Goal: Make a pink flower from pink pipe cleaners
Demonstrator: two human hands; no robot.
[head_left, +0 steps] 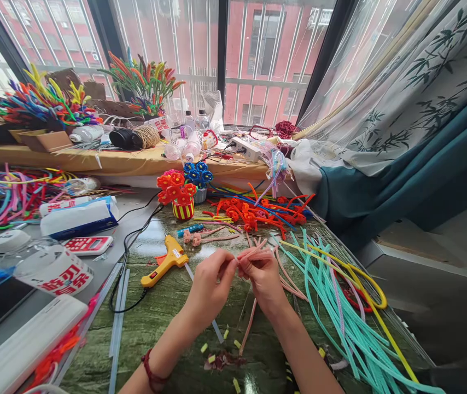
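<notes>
Pale pink pipe cleaners (261, 253), bent together, are pinched between my two hands above the green table top (163, 334). My left hand (214, 273) has thumb and finger pressed together at their left end. My right hand (265, 282) grips them from the right, fingers folded over. A pink stem (249, 328) hangs or lies below the hands; I cannot tell if it is joined to the held ones. More loose pink pipe cleaners (293, 284) lie just right of my right hand. Small curled pink pieces (194, 238) rest beyond my left hand.
A yellow glue gun (170, 262) with a cord lies left of my hands. Turquoise pipe cleaners (340, 317) are heaped at right, red ones (250, 213) behind. Pots of red flowers (177, 187) and blue flowers (199, 175) stand at the back. A plastic bottle (45, 262) lies left.
</notes>
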